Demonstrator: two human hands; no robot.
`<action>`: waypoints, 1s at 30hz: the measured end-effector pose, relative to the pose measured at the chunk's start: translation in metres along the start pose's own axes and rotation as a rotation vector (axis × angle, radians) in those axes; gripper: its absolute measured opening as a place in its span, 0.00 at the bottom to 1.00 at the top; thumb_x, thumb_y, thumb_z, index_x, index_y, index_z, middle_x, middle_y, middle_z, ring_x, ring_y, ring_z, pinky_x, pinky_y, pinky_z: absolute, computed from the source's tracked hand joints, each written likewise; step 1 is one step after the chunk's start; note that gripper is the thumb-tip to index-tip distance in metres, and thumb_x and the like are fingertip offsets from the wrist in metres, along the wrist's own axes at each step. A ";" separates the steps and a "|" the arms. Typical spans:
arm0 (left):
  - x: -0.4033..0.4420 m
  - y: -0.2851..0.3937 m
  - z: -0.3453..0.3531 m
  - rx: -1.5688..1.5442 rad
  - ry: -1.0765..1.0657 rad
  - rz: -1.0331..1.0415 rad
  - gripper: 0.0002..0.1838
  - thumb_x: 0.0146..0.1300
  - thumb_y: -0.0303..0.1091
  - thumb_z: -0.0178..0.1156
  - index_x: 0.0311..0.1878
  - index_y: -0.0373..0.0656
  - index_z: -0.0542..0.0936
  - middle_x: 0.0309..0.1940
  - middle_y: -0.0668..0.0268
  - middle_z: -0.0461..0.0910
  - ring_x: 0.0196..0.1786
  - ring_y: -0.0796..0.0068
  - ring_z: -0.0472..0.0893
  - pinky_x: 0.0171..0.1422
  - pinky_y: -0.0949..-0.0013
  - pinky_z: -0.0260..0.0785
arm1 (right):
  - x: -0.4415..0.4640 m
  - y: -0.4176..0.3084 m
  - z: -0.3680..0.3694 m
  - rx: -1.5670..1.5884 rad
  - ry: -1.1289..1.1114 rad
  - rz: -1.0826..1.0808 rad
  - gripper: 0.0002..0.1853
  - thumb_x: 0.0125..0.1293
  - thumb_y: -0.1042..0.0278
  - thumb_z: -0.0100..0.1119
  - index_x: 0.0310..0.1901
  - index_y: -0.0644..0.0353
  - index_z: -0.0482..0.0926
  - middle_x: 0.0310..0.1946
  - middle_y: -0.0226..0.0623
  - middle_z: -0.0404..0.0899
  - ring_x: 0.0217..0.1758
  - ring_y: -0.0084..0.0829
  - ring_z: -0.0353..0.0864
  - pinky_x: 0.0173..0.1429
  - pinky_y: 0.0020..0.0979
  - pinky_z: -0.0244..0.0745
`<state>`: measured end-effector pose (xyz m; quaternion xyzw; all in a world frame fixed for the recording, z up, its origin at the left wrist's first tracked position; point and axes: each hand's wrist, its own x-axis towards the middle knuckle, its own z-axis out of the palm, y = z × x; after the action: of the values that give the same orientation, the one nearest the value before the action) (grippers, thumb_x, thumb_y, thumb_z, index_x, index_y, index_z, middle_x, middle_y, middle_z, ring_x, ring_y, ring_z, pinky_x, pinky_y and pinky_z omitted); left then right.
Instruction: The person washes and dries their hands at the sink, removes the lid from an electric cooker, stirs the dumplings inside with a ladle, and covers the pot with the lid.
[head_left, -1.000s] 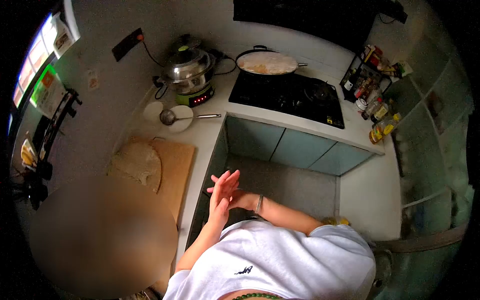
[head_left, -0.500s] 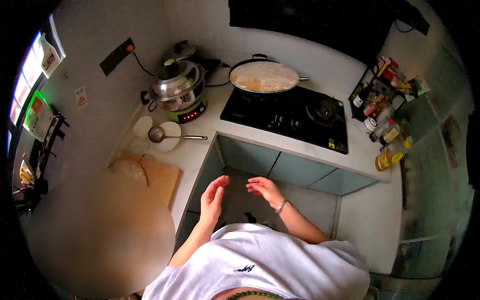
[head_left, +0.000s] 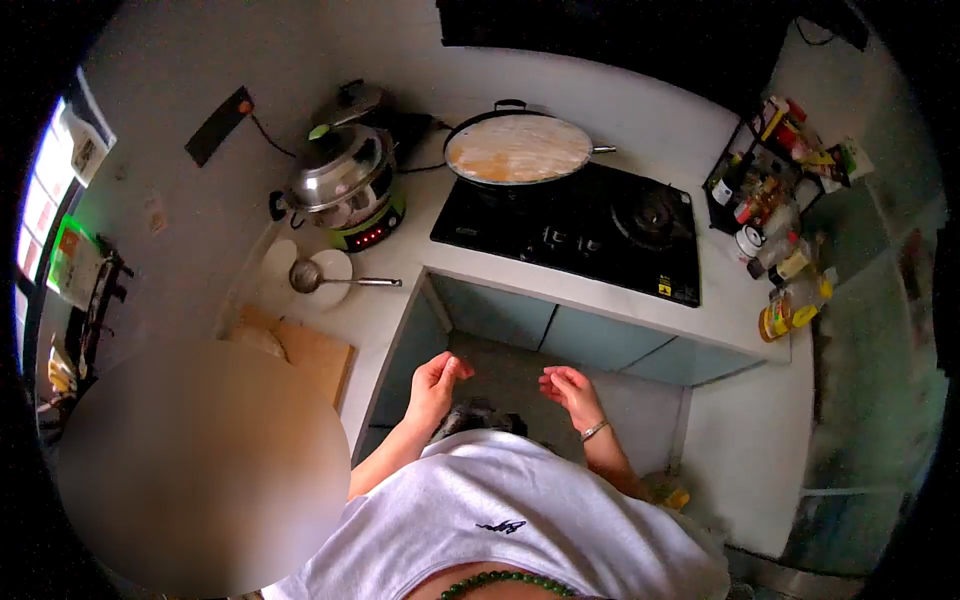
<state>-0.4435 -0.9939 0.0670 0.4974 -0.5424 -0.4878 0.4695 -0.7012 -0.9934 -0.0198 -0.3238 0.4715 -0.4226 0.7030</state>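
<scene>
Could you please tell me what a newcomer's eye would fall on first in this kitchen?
Probably the wide pan, its pale, streaky top bright at the back left of the black stove. Next, the steel pot left of it, with red lights glowing on its base. Nearer, the left hand and right hand hover apart.

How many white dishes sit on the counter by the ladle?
2: one dish under the ladle, the other dish left of it. The blurred area may hide more.

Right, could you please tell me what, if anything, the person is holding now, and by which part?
Nothing that I can see: the left hand and right hand are apart, fingers curled, with no object showing in either.
</scene>
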 end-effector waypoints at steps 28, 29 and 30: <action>0.184 -0.009 0.050 -0.228 0.318 -0.012 0.27 0.67 0.50 0.48 0.14 0.47 0.57 0.12 0.78 0.54 0.19 0.86 0.54 0.20 0.73 0.47 | 0.131 -0.136 -0.055 -0.183 -0.137 -0.099 0.11 0.67 0.71 0.48 0.47 0.66 0.72 0.38 0.38 0.75 0.39 0.27 0.74 0.48 0.29 0.73; 0.184 -0.009 0.048 -0.302 0.298 -0.073 0.29 0.68 0.53 0.44 0.14 0.45 0.59 0.11 0.77 0.55 0.18 0.84 0.54 0.20 0.73 0.48 | 0.138 -0.140 -0.052 -0.175 -0.157 -0.069 0.11 0.67 0.71 0.48 0.48 0.67 0.71 0.38 0.38 0.75 0.39 0.27 0.74 0.48 0.29 0.73; 0.184 -0.007 0.044 -0.368 0.293 -0.090 0.29 0.68 0.54 0.43 0.14 0.45 0.61 0.11 0.77 0.56 0.18 0.83 0.55 0.20 0.73 0.50 | 0.144 -0.143 -0.050 -0.167 -0.168 -0.039 0.11 0.67 0.71 0.48 0.48 0.67 0.71 0.38 0.39 0.75 0.39 0.27 0.74 0.48 0.29 0.72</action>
<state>-0.4983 -1.1747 0.0608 0.4927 -0.3476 -0.5215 0.6038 -0.7606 -1.1876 0.0288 -0.4246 0.4380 -0.3668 0.7024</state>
